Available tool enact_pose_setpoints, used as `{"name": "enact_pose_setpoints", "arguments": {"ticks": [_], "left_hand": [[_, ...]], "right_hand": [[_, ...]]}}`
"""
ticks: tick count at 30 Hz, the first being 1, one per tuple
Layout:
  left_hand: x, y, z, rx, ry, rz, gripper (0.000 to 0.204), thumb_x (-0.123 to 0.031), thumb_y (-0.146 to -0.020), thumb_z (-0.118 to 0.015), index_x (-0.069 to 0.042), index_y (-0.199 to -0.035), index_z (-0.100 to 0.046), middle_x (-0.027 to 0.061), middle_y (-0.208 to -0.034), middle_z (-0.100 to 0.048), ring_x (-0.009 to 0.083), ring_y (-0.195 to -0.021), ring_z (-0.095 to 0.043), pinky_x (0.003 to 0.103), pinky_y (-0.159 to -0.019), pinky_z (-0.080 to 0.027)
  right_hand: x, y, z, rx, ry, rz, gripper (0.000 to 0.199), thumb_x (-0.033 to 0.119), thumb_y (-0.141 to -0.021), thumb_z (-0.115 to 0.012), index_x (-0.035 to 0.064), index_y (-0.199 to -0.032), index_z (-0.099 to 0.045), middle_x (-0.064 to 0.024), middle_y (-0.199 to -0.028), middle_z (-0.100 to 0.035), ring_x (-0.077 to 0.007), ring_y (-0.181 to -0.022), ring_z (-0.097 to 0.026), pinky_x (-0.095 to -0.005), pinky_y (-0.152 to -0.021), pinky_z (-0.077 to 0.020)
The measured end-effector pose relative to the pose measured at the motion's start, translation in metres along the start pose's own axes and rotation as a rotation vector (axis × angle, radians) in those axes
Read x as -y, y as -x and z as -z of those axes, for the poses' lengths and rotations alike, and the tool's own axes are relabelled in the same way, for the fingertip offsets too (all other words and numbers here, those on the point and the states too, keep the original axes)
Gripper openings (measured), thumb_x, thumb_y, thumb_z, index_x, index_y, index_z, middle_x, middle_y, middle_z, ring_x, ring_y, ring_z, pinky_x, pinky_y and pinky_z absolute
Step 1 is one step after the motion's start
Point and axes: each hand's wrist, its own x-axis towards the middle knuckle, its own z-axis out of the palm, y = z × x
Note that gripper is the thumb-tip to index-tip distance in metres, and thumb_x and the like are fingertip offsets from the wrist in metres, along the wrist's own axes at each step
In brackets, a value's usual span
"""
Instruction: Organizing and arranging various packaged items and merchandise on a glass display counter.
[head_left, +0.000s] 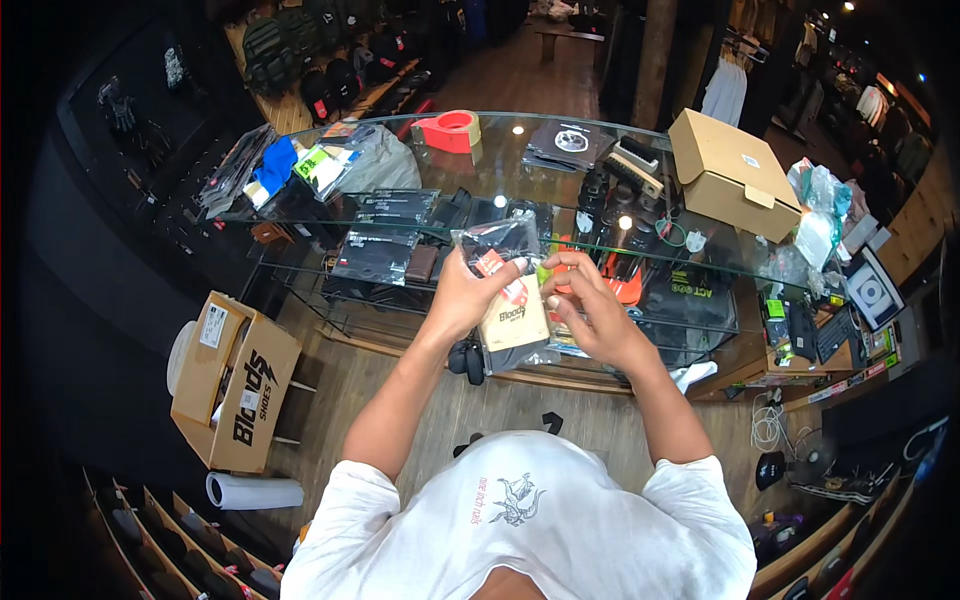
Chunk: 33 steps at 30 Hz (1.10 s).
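Note:
I hold a clear plastic packet (512, 318) with a tan card label and dark fabric inside, over the near edge of a glass display counter (300, 215). My left hand (462, 296) grips the packet's upper left, thumb by a small red tag. Over on the packet's right edge, my right hand (590, 310) pinches it with its fingertips. Both forearms come up from the lower edge.
On the glass lie a red tape dispenser (448, 130), a closed cardboard box (732, 172), dark packets (385, 235) and bagged items (325, 160). An open cardboard shoe box (235, 385) and a white paper roll (255, 491) sit on the wooden floor at left.

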Motion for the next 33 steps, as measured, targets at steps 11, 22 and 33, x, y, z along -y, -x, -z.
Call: {"name": "enact_pose_setpoints", "arguments": {"ticks": [11,22,33], "left_hand": [[-0.004,-0.009,-0.020,0.136,0.175,0.050,0.022,-0.005,-0.090,-0.074,-0.001,-0.109,-0.063,0.0039,-0.094,-0.070,0.0116,-0.079,-0.068,0.029,-0.070,-0.057],[0.009,-0.014,-0.061,0.203,0.138,0.040,0.026,-0.009,-0.092,-0.074,-0.002,-0.115,-0.064,0.0065,-0.103,-0.072,0.0139,-0.091,-0.071,0.031,-0.081,-0.059],[0.040,-0.036,-0.112,0.619,0.492,0.115,0.080,-0.023,-0.081,-0.087,-0.007,-0.146,-0.042,0.0107,-0.118,-0.067,0.0248,-0.115,-0.065,0.040,-0.104,-0.049]], "right_hand": [[-0.004,0.024,-0.001,-0.236,-0.154,-0.014,0.011,-0.001,-0.094,-0.064,-0.0008,-0.104,-0.068,-0.0131,-0.123,-0.057,-0.0204,-0.099,-0.066,-0.0329,-0.083,-0.0556],[-0.020,0.056,0.005,-0.503,-0.631,-0.292,0.045,0.011,-0.092,-0.076,0.0014,-0.127,-0.050,-0.0114,-0.122,-0.060,-0.0195,-0.105,-0.067,-0.0337,-0.093,-0.0570],[-0.019,0.093,0.063,-0.647,-0.952,-0.444,0.013,0.015,-0.099,-0.069,0.0037,-0.104,-0.063,-0.0092,-0.108,-0.072,-0.0169,-0.099,-0.071,-0.0301,-0.088,-0.0586]]}}
